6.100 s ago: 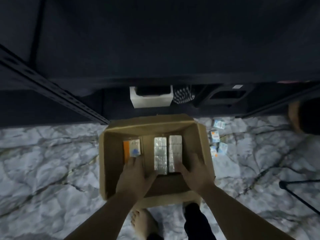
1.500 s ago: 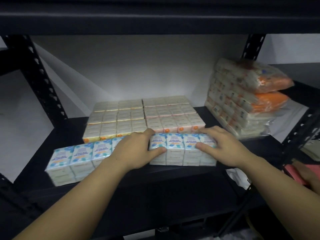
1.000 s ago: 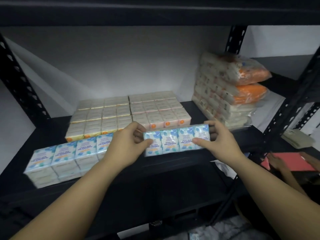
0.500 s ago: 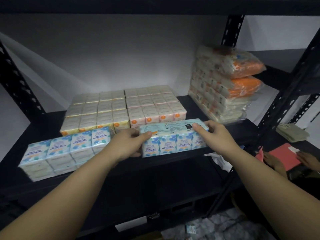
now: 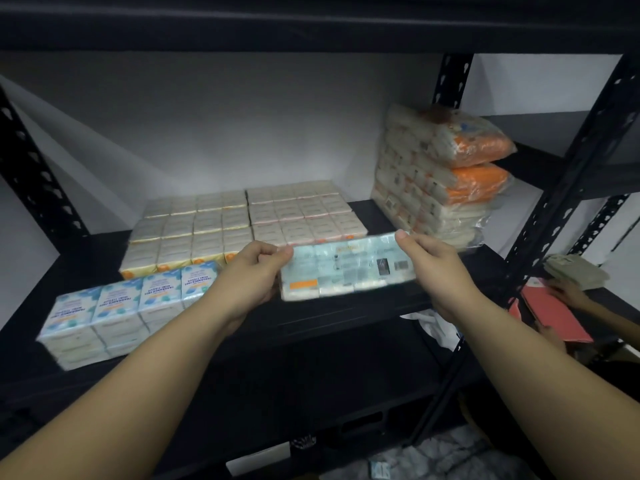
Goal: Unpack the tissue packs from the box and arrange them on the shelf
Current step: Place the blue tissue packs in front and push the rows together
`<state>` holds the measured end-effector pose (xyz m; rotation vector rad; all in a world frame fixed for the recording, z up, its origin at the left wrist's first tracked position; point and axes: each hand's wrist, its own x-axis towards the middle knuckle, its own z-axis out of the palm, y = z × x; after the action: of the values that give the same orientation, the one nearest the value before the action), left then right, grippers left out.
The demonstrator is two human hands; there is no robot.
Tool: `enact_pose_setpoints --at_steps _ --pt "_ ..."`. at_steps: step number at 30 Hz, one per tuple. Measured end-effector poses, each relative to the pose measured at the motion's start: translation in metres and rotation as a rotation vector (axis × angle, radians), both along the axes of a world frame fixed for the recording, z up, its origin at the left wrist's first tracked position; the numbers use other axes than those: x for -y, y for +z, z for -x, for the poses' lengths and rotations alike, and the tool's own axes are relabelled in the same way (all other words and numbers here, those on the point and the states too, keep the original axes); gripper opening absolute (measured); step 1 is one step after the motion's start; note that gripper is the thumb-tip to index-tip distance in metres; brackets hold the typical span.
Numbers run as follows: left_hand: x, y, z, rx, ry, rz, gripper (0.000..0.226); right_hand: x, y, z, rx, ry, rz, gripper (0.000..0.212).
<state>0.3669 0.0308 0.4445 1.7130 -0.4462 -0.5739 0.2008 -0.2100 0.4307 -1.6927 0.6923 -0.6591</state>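
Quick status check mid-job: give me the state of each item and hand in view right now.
blue tissue pack: lifted off the shelf, held at both ends, label side facing the camera
left hand: grips the pack's left end
right hand: grips the pack's right end
shelved blue pack: resting at the shelf's front left
cream packs: lying flat in rows
orange-wrapped bundles: stacked at the right

Both hands hold a pale blue tissue pack lifted above the front edge of the black metal shelf, its printed back with barcode turned up. The left hand pinches its 9 o'clock end; the right hand grips its 3 o'clock end. At 9 o'clock a blue pack row stands on the shelf. At 12 o'clock lie cream pack blocks; at 2 o'clock, stacked orange bundles.
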Motion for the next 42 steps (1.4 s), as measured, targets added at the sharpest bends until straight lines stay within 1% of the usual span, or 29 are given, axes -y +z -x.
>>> enact_pose_setpoints --at_steps 2,4,6,7,8,9,10,12,13,14,16,18,20,22,25,28,32,42 --pt "0.0 -0.009 -0.002 0.04 0.03 -0.018 0.059 -0.001 -0.005 -0.005 -0.011 -0.01 0.032 0.034" --pt "-0.001 -0.021 -0.006 0.057 0.076 -0.017 0.068 -0.002 -0.013 -0.011 -0.045 -0.007 0.057 0.041" --pt "0.0 -0.033 -0.01 0.066 0.099 -0.036 0.082 -0.003 -0.019 -0.015 -0.084 -0.021 0.058 0.043" --pt "0.001 -0.038 -0.012 0.062 0.078 -0.068 0.089 -0.001 -0.022 -0.018 -0.104 -0.034 0.051 0.042" --pt "0.002 -0.041 -0.011 0.062 0.049 -0.114 0.09 -0.001 -0.02 -0.021 -0.126 -0.043 0.035 0.041" --pt "0.003 -0.038 -0.006 0.075 0.027 -0.163 0.085 -0.001 -0.019 -0.025 -0.149 -0.041 0.02 0.039" --pt "0.005 -0.034 -0.002 0.106 0.028 -0.19 0.075 0.0 -0.017 -0.028 -0.164 -0.039 0.027 0.035" --pt "0.008 -0.025 0.005 0.208 0.071 -0.185 0.045 0.003 -0.016 -0.031 -0.156 -0.052 0.07 0.029" --pt "0.008 -0.025 0.006 0.249 0.094 -0.172 0.035 0.003 -0.016 -0.031 -0.133 -0.06 0.069 0.029" --pt "0.007 -0.025 0.006 0.269 0.105 -0.157 0.036 0.002 -0.016 -0.028 -0.113 -0.063 0.068 0.032" --pt "0.001 -0.028 0.005 0.281 0.101 -0.15 0.048 0.0 -0.02 -0.022 -0.1 -0.045 0.081 0.04" --pt "-0.004 -0.033 0.005 0.306 0.077 -0.17 0.059 0.001 -0.032 -0.018 -0.09 0.032 0.093 0.045" --pt "-0.007 -0.037 0.007 0.349 0.063 -0.18 0.062 0.004 -0.043 -0.017 -0.099 0.101 0.133 0.053" --pt "-0.008 -0.04 0.008 0.365 0.071 -0.171 0.063 0.007 -0.051 -0.019 -0.116 0.123 0.184 0.061" --pt "-0.006 -0.043 0.008 0.339 0.125 -0.14 0.068 0.008 -0.053 -0.024 -0.116 0.12 0.239 0.064" --pt "-0.004 -0.047 0.01 0.318 0.175 -0.128 0.062 0.006 -0.053 -0.029 -0.112 0.099 0.261 0.064" --pt "-0.002 -0.055 0.011 0.342 0.202 -0.135 0.052 0.004 -0.058 -0.031 -0.108 0.088 0.291 0.065" --pt "0.002 -0.062 0.01 0.376 0.245 -0.129 0.05 0.0 -0.055 -0.037 -0.11 0.07 0.295 0.065"
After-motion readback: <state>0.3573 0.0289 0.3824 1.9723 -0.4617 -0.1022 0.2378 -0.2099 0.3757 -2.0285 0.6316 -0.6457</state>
